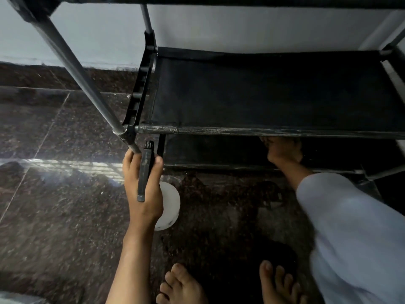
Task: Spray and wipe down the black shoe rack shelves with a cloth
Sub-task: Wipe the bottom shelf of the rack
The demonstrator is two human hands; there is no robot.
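Observation:
The black shoe rack (263, 130) fills the upper right, with a black fabric shelf (274, 91) and a lower shelf under it. My left hand (142, 187) grips a spray bottle with a black head (145, 172) and a white body (169, 205), held just left of the rack's front corner post. My right hand (282, 152) reaches under the front bar onto the lower shelf. Its fingers are hidden in the dark there, and no cloth shows.
A dark speckled stone floor (54, 205) spreads to the left and below, with a bright glare patch. A pale wall (241, 29) stands behind the rack. My bare feet (182, 288) are at the bottom edge. A grey metal post (76, 73) slants across the upper left.

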